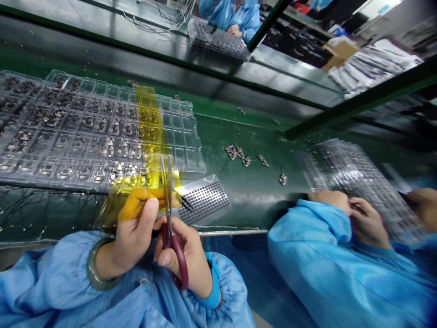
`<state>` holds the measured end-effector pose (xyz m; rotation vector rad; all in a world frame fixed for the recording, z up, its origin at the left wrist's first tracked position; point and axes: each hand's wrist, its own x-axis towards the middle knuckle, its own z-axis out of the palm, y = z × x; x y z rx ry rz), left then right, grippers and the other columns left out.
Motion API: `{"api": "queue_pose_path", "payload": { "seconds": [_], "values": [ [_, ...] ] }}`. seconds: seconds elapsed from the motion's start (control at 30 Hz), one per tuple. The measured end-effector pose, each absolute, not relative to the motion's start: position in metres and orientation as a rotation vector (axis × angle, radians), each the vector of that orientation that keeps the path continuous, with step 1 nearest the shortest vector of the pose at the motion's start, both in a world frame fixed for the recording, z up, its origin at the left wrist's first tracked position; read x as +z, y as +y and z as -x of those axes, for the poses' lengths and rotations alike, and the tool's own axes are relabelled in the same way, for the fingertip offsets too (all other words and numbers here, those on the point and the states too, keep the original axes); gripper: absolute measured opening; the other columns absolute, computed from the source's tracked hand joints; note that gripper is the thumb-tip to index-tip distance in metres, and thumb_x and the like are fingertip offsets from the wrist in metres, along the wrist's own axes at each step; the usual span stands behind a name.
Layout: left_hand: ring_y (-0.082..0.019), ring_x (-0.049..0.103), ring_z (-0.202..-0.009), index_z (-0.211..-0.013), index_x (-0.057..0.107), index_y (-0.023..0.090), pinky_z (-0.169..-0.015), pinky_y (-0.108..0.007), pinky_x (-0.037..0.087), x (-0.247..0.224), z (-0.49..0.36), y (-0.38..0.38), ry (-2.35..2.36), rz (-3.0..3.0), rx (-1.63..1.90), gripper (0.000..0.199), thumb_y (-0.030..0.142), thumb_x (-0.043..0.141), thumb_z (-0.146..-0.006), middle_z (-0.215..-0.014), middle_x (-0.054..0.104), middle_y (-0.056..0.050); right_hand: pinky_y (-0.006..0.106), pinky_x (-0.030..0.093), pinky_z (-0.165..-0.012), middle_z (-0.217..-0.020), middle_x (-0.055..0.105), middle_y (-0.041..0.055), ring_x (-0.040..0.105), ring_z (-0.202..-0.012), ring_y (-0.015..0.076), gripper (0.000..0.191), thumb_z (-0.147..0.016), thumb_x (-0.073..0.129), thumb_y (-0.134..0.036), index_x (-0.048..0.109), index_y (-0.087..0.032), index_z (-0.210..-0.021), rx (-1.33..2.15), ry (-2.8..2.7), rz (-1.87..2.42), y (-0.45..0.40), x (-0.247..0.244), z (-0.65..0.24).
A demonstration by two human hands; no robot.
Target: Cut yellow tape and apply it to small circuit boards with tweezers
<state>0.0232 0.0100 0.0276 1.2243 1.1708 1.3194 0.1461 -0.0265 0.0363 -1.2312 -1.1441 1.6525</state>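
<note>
My left hand (134,232) pinches a sheet of transparent yellow film (149,123), its fingers showing through the film. The film stretches up over the right part of a clear tray (182,136). My right hand (186,253) holds scissors (177,257) with dark red handles, their blades apart and pointing up at the film's right edge. Dark tweezer-like tips (187,204) stick out to the right of the scissors. Beneath them lies a clear sheet with rows of small dark rectangles (208,200). Small circuit boards fill many tray compartments.
Several small metallic parts (246,161) lie on the green bench (218,132). At the right, a co-worker's hands (367,223) are beside stacked clear trays (362,173). Across the bench another person's hand (235,30) is near more trays (218,41). A green metal bar (358,98) crosses the upper right.
</note>
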Motion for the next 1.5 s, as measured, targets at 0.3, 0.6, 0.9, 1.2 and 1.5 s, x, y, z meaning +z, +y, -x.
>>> {"api": "queue_pose_path", "payload": {
  "seconds": [0.3, 0.6, 0.9, 1.2, 1.5],
  "values": [
    [-0.017, 0.068, -0.074, -0.085, 0.064, 0.021, -0.074, -0.027, 0.055, 0.025, -0.021, 0.004, 1.176, -1.377, 1.325, 0.025, 0.036, 0.049, -0.098, -0.072, 0.070, -0.002, 0.024, 0.040, -0.051, -0.062, 0.057, -0.0019, 0.048, -0.052, 0.0115, 0.076, -0.059, 0.074, -0.078, 0.062, -0.015, -0.099, 1.668, -1.115, 1.153, -0.024, 0.040, -0.147],
    [-0.017, 0.070, -0.074, -0.090, 0.067, 0.022, -0.078, -0.029, 0.056, 0.025, -0.019, 0.004, 1.164, -1.389, 1.317, 0.025, 0.036, 0.049, -0.098, -0.072, 0.072, -0.001, 0.023, 0.035, -0.048, -0.058, 0.051, -0.0041, 0.045, -0.049, 0.0105, 0.069, -0.060, 0.075, -0.076, 0.062, -0.015, -0.090, 1.677, -1.064, 1.171, -0.023, 0.043, -0.145],
    [-0.016, 0.072, -0.072, -0.093, 0.069, 0.023, -0.073, -0.027, 0.057, 0.027, -0.018, 0.004, 1.128, -1.396, 1.335, 0.021, 0.031, 0.050, -0.098, -0.073, 0.074, 0.000, 0.023, 0.028, -0.046, -0.057, 0.045, -0.0055, 0.038, -0.048, 0.0087, 0.065, -0.059, 0.078, -0.074, 0.060, -0.016, -0.081, 1.700, -1.036, 1.184, -0.018, 0.046, -0.145],
    [-0.018, 0.067, -0.051, -0.087, 0.070, 0.025, -0.057, -0.031, 0.058, 0.027, -0.018, -0.001, 1.033, -1.151, 1.255, 0.021, 0.038, 0.056, -0.095, -0.048, 0.063, 0.003, 0.024, 0.030, -0.047, -0.056, 0.045, -0.0050, 0.039, -0.049, 0.0097, 0.063, -0.060, 0.076, -0.075, 0.054, -0.018, -0.073, 1.686, -1.059, 1.181, -0.015, 0.048, -0.145],
    [-0.019, 0.068, -0.053, -0.076, 0.067, 0.025, -0.057, -0.030, 0.058, 0.027, -0.020, -0.001, 1.036, -1.142, 1.255, 0.027, 0.039, 0.055, -0.095, -0.046, 0.062, 0.002, 0.024, 0.030, -0.048, -0.057, 0.044, -0.0056, 0.034, -0.050, 0.0093, 0.063, -0.060, 0.076, -0.076, 0.051, -0.019, -0.073, 1.669, -1.056, 1.165, -0.016, 0.046, -0.144]
  ]
}}
